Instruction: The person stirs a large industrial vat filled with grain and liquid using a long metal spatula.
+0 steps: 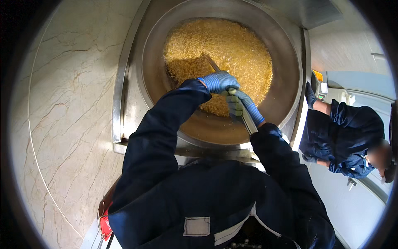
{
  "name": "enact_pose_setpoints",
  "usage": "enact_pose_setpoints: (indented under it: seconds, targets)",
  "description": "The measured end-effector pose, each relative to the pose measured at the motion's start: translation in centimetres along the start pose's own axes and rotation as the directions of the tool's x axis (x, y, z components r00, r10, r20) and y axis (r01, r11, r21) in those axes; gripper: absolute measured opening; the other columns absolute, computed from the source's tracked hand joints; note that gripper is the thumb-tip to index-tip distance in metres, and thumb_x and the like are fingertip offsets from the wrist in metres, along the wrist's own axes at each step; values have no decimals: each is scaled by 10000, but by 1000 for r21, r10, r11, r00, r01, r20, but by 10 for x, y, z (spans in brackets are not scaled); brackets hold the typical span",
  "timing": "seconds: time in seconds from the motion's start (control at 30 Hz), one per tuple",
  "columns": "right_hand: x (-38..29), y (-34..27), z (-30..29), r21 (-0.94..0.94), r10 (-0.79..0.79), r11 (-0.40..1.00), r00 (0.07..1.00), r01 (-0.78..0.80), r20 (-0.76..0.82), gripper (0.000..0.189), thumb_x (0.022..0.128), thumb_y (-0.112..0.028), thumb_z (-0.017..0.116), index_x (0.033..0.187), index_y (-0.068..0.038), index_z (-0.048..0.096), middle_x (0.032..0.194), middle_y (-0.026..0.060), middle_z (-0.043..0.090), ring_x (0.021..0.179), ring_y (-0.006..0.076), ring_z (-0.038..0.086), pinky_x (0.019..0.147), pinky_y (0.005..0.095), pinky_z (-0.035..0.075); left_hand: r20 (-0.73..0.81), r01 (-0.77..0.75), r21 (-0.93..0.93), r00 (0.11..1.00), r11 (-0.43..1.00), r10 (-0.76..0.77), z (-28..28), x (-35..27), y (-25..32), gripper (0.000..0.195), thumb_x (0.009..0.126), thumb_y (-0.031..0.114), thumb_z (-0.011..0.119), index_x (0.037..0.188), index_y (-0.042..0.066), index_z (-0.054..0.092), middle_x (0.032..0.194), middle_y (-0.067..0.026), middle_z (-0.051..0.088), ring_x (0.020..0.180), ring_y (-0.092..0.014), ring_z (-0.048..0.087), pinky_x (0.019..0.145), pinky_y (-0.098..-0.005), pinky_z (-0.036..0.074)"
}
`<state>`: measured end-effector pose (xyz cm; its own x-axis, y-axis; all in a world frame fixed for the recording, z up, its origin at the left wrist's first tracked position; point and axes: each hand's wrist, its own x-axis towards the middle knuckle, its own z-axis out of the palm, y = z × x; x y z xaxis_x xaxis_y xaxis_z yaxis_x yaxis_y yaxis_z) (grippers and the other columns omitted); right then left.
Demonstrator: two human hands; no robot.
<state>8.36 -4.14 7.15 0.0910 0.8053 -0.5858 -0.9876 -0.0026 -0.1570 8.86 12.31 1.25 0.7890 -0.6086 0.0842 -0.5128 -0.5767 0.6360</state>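
Note:
Both my hands, in blue striped knit gloves, grip one long handle over a large round metal wok. My left hand is further forward on it, with its back up. Close behind it my right hand is wrapped around the handle, its greenish palm side and fingers showing. The handle's thin forward part slants into a golden, glistening mass of small pieces in the wok. Whatever is at the tool's far end is hidden in this mass.
A steel surround frames the wok. Marble-patterned wall or panel lies to the left. At the right a co-worker in dark clothes and gloves stands close beside the steel edge. A red packet or cloth is at the lower left.

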Motion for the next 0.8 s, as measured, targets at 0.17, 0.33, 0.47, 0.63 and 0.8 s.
enact_pose_setpoints:
  seconds: [0.17,0.33,0.47,0.63,0.8]
  targets:
    - [11,-10,5,739,-281,654,856,-160,434,184,866,-95,399,941,70,430,541,-14,428,368,65,413,319,195,360,-154,189,-79,968,979,-199,-37,17,10,129,762,136,517,853,127,607,827,-97,610,784,-261,588,687,-359,446]
    - [-24,11,31,731,-364,635,738,-250,569,289,899,-130,359,1005,138,355,543,25,440,385,98,481,331,210,430,-39,188,75,982,979,-186,-53,25,51,139,752,168,525,844,103,605,833,-119,612,784,-299,583,699,-367,454]
    - [-111,12,64,465,-153,885,919,-36,363,289,908,-122,350,1041,134,348,577,8,438,366,55,464,287,173,414,-193,86,-12,977,996,-86,-51,25,118,168,716,83,572,877,121,601,818,-103,607,771,-286,589,711,-359,466]
    - [-222,-2,128,319,105,947,975,-39,-195,372,877,-172,382,1085,130,320,693,62,476,483,114,528,397,237,481,-452,-193,-429,892,882,-25,-24,39,197,217,713,52,599,928,80,606,863,-115,616,789,-253,604,710,-339,482]
    - [-249,-9,147,255,294,941,909,-222,-294,349,880,-194,404,1069,97,362,767,90,519,554,151,574,412,246,485,-444,-334,-793,889,510,-110,-7,47,252,211,750,19,584,960,24,596,907,-111,615,834,-184,597,725,-286,496]
